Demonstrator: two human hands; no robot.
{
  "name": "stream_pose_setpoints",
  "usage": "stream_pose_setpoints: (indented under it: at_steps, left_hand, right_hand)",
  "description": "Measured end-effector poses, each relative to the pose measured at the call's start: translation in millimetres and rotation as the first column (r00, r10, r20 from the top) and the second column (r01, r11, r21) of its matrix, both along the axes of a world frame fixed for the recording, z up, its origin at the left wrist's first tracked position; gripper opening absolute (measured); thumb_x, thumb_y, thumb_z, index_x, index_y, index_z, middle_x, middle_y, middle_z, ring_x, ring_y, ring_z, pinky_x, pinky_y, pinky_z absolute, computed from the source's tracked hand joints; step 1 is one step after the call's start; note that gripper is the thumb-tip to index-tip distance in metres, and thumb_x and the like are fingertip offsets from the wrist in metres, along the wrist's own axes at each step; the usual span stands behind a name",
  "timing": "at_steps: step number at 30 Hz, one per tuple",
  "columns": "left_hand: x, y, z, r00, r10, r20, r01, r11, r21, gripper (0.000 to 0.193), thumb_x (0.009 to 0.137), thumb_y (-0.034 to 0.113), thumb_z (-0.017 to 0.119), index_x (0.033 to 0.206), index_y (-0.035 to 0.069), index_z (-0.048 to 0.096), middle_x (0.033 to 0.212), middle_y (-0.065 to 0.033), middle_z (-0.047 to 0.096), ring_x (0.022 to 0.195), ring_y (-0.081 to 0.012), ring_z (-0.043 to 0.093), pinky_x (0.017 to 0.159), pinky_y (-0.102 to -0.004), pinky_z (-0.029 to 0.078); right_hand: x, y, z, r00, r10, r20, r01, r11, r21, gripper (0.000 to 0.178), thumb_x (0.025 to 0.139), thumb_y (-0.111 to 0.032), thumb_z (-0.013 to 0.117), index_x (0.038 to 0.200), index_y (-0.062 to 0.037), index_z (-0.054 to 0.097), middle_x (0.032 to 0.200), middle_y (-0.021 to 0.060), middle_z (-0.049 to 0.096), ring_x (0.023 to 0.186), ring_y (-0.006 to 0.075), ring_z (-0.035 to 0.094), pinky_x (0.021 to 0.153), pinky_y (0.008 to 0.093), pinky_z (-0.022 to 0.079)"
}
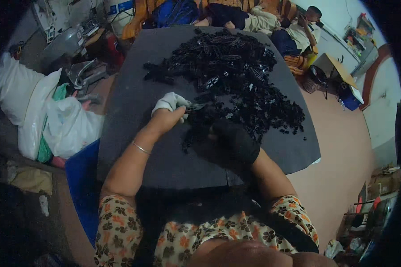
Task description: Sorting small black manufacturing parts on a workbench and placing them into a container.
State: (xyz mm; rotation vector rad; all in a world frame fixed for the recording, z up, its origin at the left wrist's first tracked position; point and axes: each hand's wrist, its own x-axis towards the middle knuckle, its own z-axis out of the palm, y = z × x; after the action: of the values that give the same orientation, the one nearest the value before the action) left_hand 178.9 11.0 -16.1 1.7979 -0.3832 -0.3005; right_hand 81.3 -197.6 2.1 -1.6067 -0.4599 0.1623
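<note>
The left hand (pixel 169 113) is over the left half of the table (pixel 131 66), its fingers in a white covering (pixel 170 99) and its thumb bare. Thumb and fingers are clamped on a thin flat piece (pixel 195 107), which projects to the right, toward the loose black parts. The wrist carries a narrow bangle (pixel 141 147). The right hand (pixel 234 141) wears a black glove and is near the front of the table, to the right of and nearer the wearer than the left hand. Its fingers are dark and blurred; whether they are apart, together or gripping a part cannot be told.

The table has a dark grey surface. A heap of larger black parts (pixel 223 51) occupies its far side, some with pale outlines; smaller black parts (pixel 276 109) spread from the heap toward the right edge and the right hand.

To the left, white sacks (pixel 20 93) stand beside the table, with a blue sheet (pixel 85 178) nearer the wearer. Beyond the far edge, a person (pixel 300 33) in a light top is on a wooden bench (pixel 136 18). An open cardboard box (pixel 338 69) is at the far right
</note>
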Motion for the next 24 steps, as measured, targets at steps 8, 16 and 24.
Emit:
stream_pose_setpoints:
  at_steps: [8,16,24]
  left_hand:
    - [-15,-12,17,0.898,-0.325,-0.297,0.164,0.873,-0.459,0.028,0.083,0.001,0.046,0.109,0.0,0.057,0.103,-0.0096,0.06,0.073,-0.014,0.061,0.058,-0.0233,0.052]
    - [-36,-17,34,0.791,-0.538,-0.293,0.266,0.732,-0.627,0.032,0.083,-0.002,0.05,0.114,-0.004,0.052,0.106,-0.0126,0.059,0.087,-0.017,0.061,0.072,-0.029,0.054]
    - [-34,-11,30,0.945,-0.325,-0.044,0.28,0.869,-0.408,0.033,0.081,-0.006,0.053,0.113,-0.002,0.049,0.114,-0.0115,0.053,0.095,-0.0179,0.057,0.077,-0.0282,0.054]
  right_hand:
    - [2,2,-1,0.957,-0.187,0.22,0.228,0.957,-0.179,0.027,0.073,-0.013,0.065,0.098,-0.004,0.057,0.08,0.012,0.058,0.071,0.0239,0.057,0.066,0.0339,0.048]
    - [2,1,30,0.651,0.095,0.753,0.493,0.701,-0.515,0.03,0.063,-0.002,0.066,0.091,-0.0035,0.055,0.087,0.0123,0.057,0.08,0.0299,0.058,0.068,0.0336,0.048]
    - [9,-9,5,0.716,-0.038,0.697,0.471,0.764,-0.441,0.026,0.066,0.0,0.064,0.09,-0.0045,0.056,0.091,0.0131,0.058,0.083,0.0282,0.06,0.067,0.0324,0.049]
